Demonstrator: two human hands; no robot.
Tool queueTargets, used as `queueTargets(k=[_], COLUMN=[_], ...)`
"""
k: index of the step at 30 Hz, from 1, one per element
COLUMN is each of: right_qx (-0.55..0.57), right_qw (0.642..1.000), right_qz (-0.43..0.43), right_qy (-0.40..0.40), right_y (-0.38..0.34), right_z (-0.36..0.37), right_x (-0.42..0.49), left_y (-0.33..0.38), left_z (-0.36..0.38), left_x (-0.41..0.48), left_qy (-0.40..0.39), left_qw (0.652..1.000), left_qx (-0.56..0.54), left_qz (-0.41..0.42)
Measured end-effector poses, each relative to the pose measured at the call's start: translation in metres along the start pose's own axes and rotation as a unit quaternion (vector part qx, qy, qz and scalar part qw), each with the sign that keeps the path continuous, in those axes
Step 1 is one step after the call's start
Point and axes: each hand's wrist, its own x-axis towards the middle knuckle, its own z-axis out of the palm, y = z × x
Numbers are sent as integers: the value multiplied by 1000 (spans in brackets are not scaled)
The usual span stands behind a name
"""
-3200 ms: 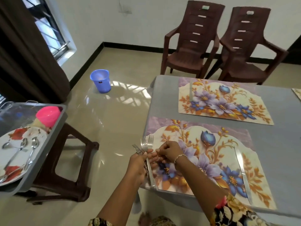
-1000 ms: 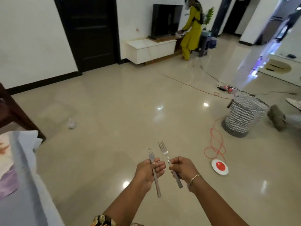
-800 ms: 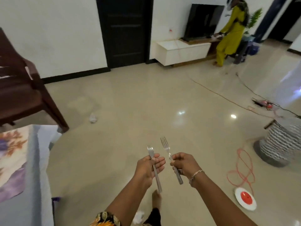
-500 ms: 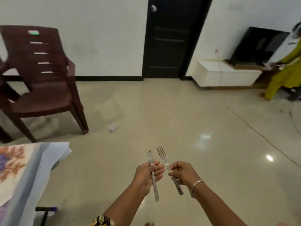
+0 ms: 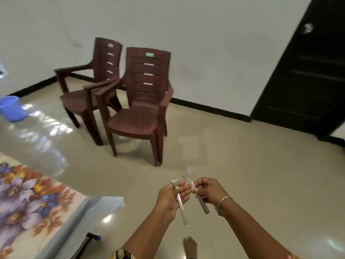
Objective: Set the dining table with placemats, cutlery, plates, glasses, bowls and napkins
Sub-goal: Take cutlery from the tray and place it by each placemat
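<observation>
Left hand [image 5: 170,198] grips the left fork [image 5: 174,178] mid-handle; right hand [image 5: 210,190] pinches the right fork [image 5: 186,174]. Both are held over the floor [image 5: 252,165], right of the bench [image 5: 93,206]. Advise: lay one per placemat [image 5: 28,199], tines far, parallel to the edge.

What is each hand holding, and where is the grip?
Left hand pinches a fork on the upper handle, just below the tines; right hand holds a second fork mid-handle. Both point tines up.
</observation>
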Motion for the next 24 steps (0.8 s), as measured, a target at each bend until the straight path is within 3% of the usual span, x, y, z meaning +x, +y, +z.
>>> queueTargets(k=[7, 15, 19, 24], right_qx=[-112, -207, -275, -345], right_qw=[981, 920, 870, 779], right_qz=[-21, -56, -68, -87], right_qy=[-159, -327, -404, -515], right_y=[-99, -164, -178, -195], right_z=[24, 157, 241, 344], right_x=[141, 232, 252, 246], left_y=[109, 170, 195, 211], left_z=[-9, -99, -157, -220], left_x=[61, 82, 77, 44], left_qy=[136, 265, 323, 392], left_qw=[983, 911, 862, 792], left_qx=[-86, -258, -319, -380], left_qz=[94, 184, 228, 274])
